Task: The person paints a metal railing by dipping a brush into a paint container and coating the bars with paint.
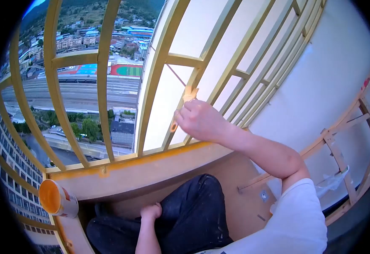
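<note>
My right hand is closed around a paintbrush, raised to the bars of a yellow metal railing. The pale-orange bristles point up against one upright bar, and the end of the handle shows below my fingers. My left hand rests loosely closed on the dark trousers over my bent legs; nothing shows in it. At the lower left, a white paint bucket, orange inside, stands tilted in view at the railing corner.
A low ledge with orange paint along its top runs under the bars. A wooden frame with plastic film leans by the white wall at right. Beyond the railing is a steep drop to buildings, tracks and a sports field.
</note>
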